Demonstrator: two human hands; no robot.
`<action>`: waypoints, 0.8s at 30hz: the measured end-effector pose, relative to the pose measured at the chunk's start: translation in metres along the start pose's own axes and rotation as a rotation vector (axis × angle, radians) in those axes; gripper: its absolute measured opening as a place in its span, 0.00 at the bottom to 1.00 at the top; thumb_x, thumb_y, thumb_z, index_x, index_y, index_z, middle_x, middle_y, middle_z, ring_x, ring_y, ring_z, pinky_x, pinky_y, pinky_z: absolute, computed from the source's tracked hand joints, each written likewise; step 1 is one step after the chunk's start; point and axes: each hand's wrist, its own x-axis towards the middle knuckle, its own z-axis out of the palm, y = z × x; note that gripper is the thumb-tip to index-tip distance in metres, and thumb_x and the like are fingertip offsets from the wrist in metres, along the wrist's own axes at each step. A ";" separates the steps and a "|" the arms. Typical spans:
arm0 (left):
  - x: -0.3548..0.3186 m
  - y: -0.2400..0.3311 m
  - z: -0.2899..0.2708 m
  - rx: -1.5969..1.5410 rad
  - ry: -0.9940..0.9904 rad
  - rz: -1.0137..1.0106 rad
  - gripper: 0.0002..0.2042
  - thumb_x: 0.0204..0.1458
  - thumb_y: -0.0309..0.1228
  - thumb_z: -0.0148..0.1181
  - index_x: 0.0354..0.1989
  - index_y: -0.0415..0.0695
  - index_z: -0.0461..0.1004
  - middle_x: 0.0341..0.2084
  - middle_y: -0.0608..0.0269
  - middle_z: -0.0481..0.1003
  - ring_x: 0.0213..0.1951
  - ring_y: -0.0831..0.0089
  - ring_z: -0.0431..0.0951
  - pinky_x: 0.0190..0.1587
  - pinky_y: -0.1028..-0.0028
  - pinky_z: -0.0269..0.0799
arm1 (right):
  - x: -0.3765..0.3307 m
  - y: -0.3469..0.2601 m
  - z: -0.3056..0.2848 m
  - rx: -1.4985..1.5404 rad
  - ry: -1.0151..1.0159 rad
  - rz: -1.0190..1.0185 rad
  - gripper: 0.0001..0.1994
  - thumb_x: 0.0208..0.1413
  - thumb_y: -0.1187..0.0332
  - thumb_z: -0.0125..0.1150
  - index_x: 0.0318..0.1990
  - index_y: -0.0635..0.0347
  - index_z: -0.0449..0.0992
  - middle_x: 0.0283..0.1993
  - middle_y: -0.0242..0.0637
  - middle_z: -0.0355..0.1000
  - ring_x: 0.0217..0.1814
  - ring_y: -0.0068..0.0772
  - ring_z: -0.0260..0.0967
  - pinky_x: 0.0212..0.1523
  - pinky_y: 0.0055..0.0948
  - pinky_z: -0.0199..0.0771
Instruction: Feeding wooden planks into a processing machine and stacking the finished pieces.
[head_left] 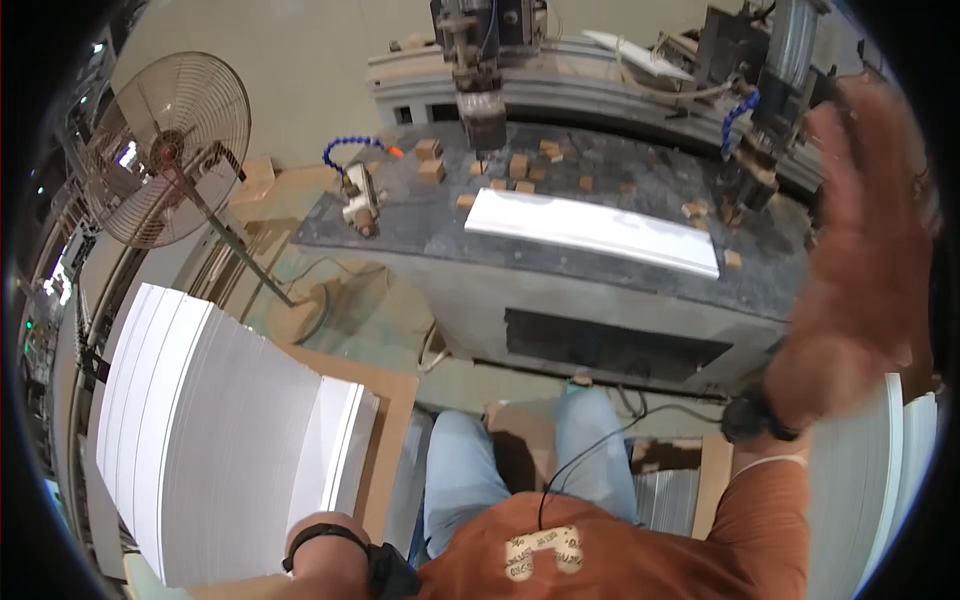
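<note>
OK, right hand [870, 230]: raised at the right, blurred, fingers stretched out, palm unfolded; no grip on anything seen.
Left wrist [333, 522]: at the lower edge, beside the left stack; fingers don't show, can't tell if wide, narrow or holding.
White panel [600, 235]: flat on the dark grey tabletop [405, 228], long side roughly along the front edge; probably laid so for full support.
Wood blocks [431, 171]: scattered behind and around the panel; maybe spacers or offcuts, can't tell.
Machine head [484, 118]: hangs over the tabletop behind the panel, apart from it.
Left stack [240, 420]: many white panels packed face to face, likely to keep them aligned and within reach; brown cardboard [398, 445] beside it.
Right stack [870, 490]: pale pieces below the right hand.
Containers: none I can identify; stacks look loose.
</note>
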 end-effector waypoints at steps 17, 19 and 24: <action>-0.296 -0.056 -0.039 0.355 -0.982 -1.413 0.10 0.48 0.27 0.63 0.39 0.41 0.77 0.36 0.54 0.76 0.43 0.58 0.76 0.47 0.67 0.71 | -0.114 0.271 0.115 -0.701 -0.517 0.456 0.19 0.50 0.55 0.59 0.49 0.49 0.73 0.54 0.32 0.69 0.60 0.43 0.62 0.58 0.47 0.62; -0.314 -0.087 -0.046 0.509 -1.136 -1.320 0.13 0.47 0.29 0.63 0.41 0.40 0.75 0.38 0.55 0.76 0.46 0.57 0.74 0.49 0.65 0.69 | -0.116 0.275 0.106 -0.723 -0.557 0.446 0.17 0.50 0.56 0.60 0.47 0.47 0.74 0.52 0.30 0.70 0.59 0.41 0.63 0.57 0.45 0.63; -0.375 -0.159 -0.052 0.517 -1.352 -0.995 0.27 0.46 0.42 0.65 0.53 0.40 0.69 0.53 0.49 0.67 0.59 0.47 0.61 0.61 0.53 0.55 | -0.119 0.265 0.085 -0.730 -0.523 0.466 0.17 0.49 0.55 0.61 0.48 0.45 0.75 0.55 0.28 0.69 0.61 0.40 0.61 0.57 0.43 0.64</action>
